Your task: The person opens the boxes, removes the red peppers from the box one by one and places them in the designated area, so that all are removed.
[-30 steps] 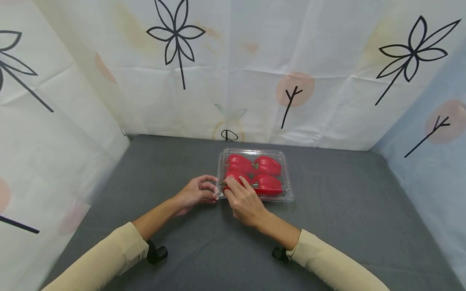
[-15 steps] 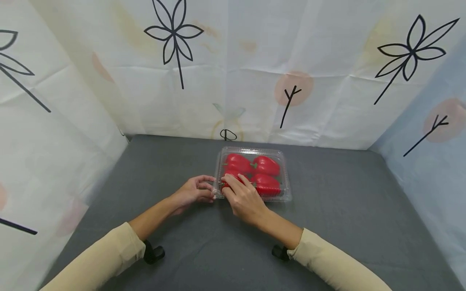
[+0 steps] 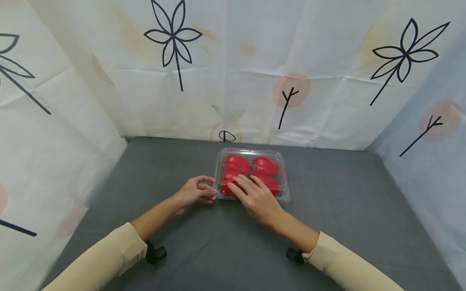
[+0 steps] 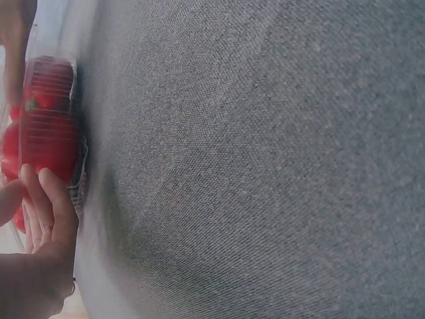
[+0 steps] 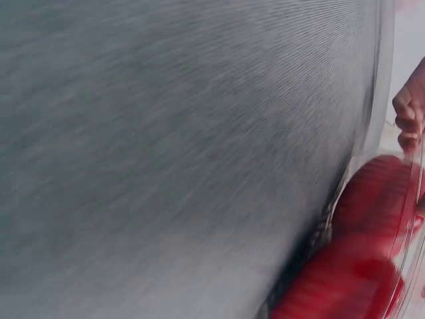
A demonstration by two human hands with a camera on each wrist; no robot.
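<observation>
A clear plastic clamshell container (image 3: 284,196) with its lid over it rests on the grey table, holding several red bell peppers (image 3: 265,166). My left hand (image 3: 194,192) is at its near left corner, loosely bent fingers touching the side; in the left wrist view the fingers (image 4: 56,199) lie along the wall. My right hand (image 3: 260,200) lies over the near side of the lid, fingers spread and fairly straight, covering part of the front peppers. The right wrist view is blurred and shows the peppers (image 5: 352,266) through the plastic, with the left hand (image 5: 410,116) beyond.
The grey cloth-covered table (image 3: 342,202) spreads around the container. A white patterned curtain (image 3: 247,48) hangs close behind the container, and further curtain panels stand along the left and right sides.
My right hand has slid right along the container's near edge, its fingers straightening from a bent pose near the left corner. My left hand stays at the left corner.
</observation>
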